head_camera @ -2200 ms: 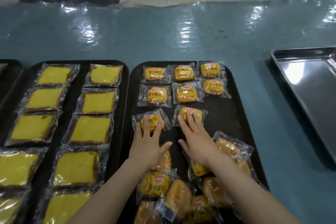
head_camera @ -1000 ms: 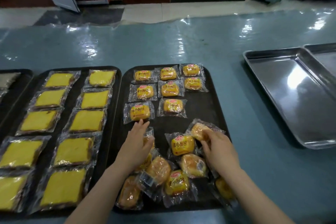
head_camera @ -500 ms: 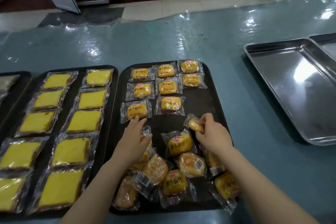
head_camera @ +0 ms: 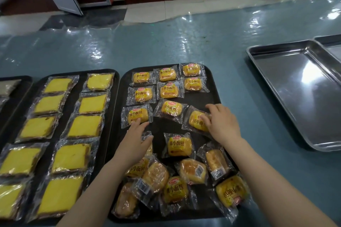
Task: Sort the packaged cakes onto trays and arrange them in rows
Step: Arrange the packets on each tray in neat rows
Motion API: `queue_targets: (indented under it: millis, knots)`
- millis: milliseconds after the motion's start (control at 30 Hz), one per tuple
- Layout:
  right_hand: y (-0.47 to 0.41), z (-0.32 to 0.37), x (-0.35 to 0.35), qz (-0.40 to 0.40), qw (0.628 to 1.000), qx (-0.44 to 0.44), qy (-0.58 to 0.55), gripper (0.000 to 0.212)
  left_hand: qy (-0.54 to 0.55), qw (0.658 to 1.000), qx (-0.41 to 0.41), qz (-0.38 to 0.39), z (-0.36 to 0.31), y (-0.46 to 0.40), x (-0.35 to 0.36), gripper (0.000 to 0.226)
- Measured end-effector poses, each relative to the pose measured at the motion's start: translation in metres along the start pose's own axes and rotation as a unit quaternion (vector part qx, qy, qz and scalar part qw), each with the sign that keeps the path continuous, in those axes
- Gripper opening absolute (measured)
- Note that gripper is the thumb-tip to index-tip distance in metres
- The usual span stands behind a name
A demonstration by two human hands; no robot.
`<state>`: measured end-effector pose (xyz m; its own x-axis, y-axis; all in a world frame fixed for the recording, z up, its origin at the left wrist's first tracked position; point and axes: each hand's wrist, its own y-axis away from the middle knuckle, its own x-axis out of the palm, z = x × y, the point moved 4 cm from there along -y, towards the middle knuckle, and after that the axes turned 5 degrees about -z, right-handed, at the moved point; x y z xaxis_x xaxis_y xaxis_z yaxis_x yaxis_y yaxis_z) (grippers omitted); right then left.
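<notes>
Packaged cake (head_camera: pixel 197 121) pinched by the right hand (head_camera: pixel 220 123), finishing the third row; left hand (head_camera: pixel 134 141) spread flat (next: straighten it).

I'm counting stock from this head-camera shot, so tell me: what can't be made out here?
- Bun pack under the left hand: mostly covered by the palm.
- Far-left black tray: cut off by the left edge; its contents are unclear.
- Second steel tray: only a corner shows at the right edge.
- Nearest yellow cake slices: cropped by the lower-left corner.
- Pack under the right hand: fingers hide part of its label.
</notes>
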<state>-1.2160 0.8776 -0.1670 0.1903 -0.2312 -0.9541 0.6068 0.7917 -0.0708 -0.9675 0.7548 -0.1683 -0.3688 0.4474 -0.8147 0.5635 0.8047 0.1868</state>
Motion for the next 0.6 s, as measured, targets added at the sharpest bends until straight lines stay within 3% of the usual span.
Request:
queue_targets:
  millis: [67, 167, 367, 600]
  knots:
    - [0.005, 0.003, 0.0, -0.025, 0.999, -0.024, 0.027, 0.041, -0.003, 1.0, 0.002, 0.002, 0.001, -0.005, 0.001, 0.057]
    - [0.016, 0.01, 0.013, 0.011, 0.999, -0.033, 0.023, 0.039, 0.0, 1.0, 0.004, 0.008, -0.001, -0.013, 0.004, 0.057]
    - [0.022, 0.013, 0.051, 0.109, 0.993, -0.053, 0.011, 0.067, -0.009, 0.999, 0.02, 0.028, -0.013, -0.034, 0.019, 0.058]
    - [-0.011, 0.007, 0.068, 0.108, 0.993, -0.049, 0.014, 0.075, -0.104, 0.986, 0.089, 0.091, -0.034, -0.068, 0.046, 0.056]
